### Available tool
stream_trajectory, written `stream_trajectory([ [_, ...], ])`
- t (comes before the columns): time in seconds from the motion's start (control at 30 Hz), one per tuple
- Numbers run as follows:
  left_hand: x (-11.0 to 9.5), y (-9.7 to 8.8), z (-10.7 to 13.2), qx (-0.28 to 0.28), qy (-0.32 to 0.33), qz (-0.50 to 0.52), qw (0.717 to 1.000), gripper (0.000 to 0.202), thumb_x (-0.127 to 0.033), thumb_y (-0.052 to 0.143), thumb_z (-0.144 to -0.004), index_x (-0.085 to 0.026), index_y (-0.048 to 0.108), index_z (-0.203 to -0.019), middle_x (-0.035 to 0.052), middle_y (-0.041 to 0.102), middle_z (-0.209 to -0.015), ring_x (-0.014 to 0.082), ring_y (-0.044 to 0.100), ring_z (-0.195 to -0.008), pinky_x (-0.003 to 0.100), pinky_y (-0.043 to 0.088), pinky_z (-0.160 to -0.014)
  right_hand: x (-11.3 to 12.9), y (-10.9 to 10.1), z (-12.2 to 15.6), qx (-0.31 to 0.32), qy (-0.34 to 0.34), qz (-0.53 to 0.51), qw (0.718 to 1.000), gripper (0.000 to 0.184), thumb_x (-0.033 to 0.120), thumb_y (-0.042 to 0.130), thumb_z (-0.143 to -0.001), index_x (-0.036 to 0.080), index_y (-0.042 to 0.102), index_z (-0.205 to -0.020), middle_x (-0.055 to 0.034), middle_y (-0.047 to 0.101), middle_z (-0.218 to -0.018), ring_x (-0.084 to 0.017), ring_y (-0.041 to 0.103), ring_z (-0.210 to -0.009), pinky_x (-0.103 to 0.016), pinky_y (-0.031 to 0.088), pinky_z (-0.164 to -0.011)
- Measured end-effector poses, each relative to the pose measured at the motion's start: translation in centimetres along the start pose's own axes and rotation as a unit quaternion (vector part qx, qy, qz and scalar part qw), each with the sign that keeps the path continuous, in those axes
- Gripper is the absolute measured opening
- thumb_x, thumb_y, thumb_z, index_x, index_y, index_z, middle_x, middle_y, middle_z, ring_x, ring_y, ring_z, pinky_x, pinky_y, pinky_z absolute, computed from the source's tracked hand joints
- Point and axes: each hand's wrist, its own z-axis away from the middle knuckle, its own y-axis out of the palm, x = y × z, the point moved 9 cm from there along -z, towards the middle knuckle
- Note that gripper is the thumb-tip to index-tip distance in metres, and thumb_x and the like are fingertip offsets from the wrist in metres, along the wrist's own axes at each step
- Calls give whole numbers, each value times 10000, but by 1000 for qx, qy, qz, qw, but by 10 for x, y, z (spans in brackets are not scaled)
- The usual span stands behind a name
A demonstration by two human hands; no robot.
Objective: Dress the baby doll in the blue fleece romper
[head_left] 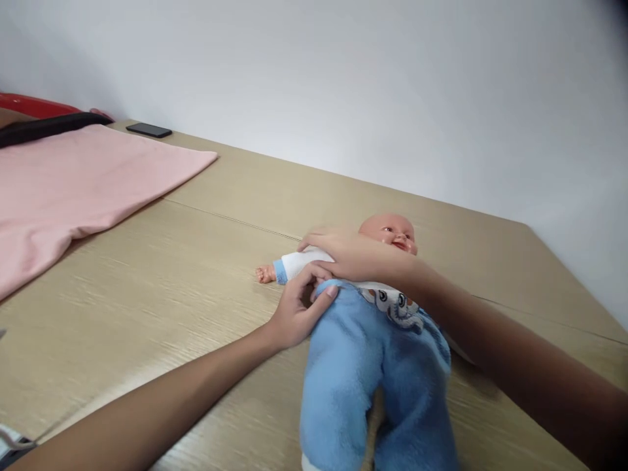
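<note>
A baby doll (390, 232) lies on its back on the wooden table, in a white shirt (300, 263) with blue cuffs and plush blue pants (338, 366) with an animal face at the waist. My left hand (299, 307) is at the side of the waist, thumb on top and fingers closed round the pants' waistband. Across the doll's chest reaches my right hand (350, 252), slightly blurred, its fingers bent over the shirt near the doll's shoulder. My right forearm hides much of the chest and the far arm.
A pink cloth (108, 183) is spread at the left. Behind it are a black padded edge (53, 126), a red object (36, 103) and a dark phone (148, 129). The white wall (343, 85) borders the table's back. A partly cut-off item (14, 443) sits at bottom left.
</note>
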Motion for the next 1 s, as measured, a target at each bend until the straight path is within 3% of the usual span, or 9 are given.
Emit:
stream_trajectory([
  [0.1, 3, -3, 2, -18, -9, -31, 999, 335, -578, 673, -1100, -245, 655, -1068, 27, 602, -918, 207, 530, -839, 366, 408, -745, -1, 30, -28, 64, -46, 39, 996, 317, 107, 744, -937, 219, 808, -1227, -83, 829, -1239, -268, 765, -1098, -352, 541, -884],
  [0.23, 3, -4, 6, -24, -3, -54, 998, 308, -562, 667, -1107, -255, 682, -1098, 26, 612, -858, 219, 564, -820, 377, 434, -727, -3, 45, -41, 59, -42, 81, 994, 179, 52, 739, -904, 202, 803, -979, -82, 820, -1017, -247, 724, -891, -356, 451, -747],
  [0.37, -11, -2, 9, -16, 64, -65, 996, 203, -465, 660, -1122, -265, 674, -1089, 58, 681, -932, 240, 629, -870, 404, 479, -764, 11, 22, -19, 21, -56, 48, 997, 230, 121, 695, -942, 163, 754, -1160, -110, 799, -1126, -262, 711, -980, -344, 452, -786],
  [0.53, -33, 5, 16, 33, 192, -94, 976, 84, -265, 647, -1122, -298, 658, -1198, 41, 719, -954, 216, 661, -837, 389, 512, -762, -3, -34, 33, -184, 19, -108, 977, 437, 62, 578, -832, 220, 700, -1220, -32, 810, -1112, -227, 725, -969, -311, 495, -825],
  [0.63, -33, 3, 22, 36, 223, -97, 969, 116, -244, 634, -1123, -313, 654, -1215, 71, 748, -1069, 242, 716, -979, 413, 554, -829, -12, -31, 56, -184, 25, -168, 968, 429, 54, 561, -795, 240, 693, -1158, -28, 817, -1128, -247, 747, -1041, -347, 547, -918],
  [0.73, -32, 0, 29, 27, 237, -79, 968, 52, -309, 636, -1131, -305, 686, -1144, 70, 724, -1010, 231, 710, -912, 397, 562, -778, -8, -17, 67, -143, -9, -154, 978, 458, 28, 541, -823, 273, 686, -1182, -33, 810, -1229, -259, 738, -1162, -406, 547, -1048],
  [0.83, -29, -5, 25, -21, 206, -38, 978, 78, -360, 631, -1141, -305, 672, -1105, 22, 678, -896, 191, 647, -789, 358, 538, -740, 0, -5, 68, -119, -56, -136, 982, 332, 48, 567, -930, 290, 695, -1119, -33, 809, -1270, -259, 721, -1238, -433, 531, -1111],
  [0.93, -13, -19, 10, -122, 87, -14, 989, 159, -439, 698, -1113, -287, 659, -1085, -12, 673, -871, 172, 615, -766, 311, 516, -717, 4, 2, 63, -98, -91, -146, 980, 249, 85, 633, -948, 265, 737, -1086, -61, 803, -1327, -270, 713, -1291, -440, 518, -1155],
  [1.0, -3, -23, -2, -145, 15, -16, 989, 255, -498, 759, -1070, -260, 676, -1033, -5, 686, -908, 174, 631, -826, 300, 522, -753, -1, 2, 60, -87, -79, -163, 980, 288, 98, 621, -942, 238, 776, -1140, -95, 768, -1426, -279, 692, -1348, -449, 506, -1189],
])
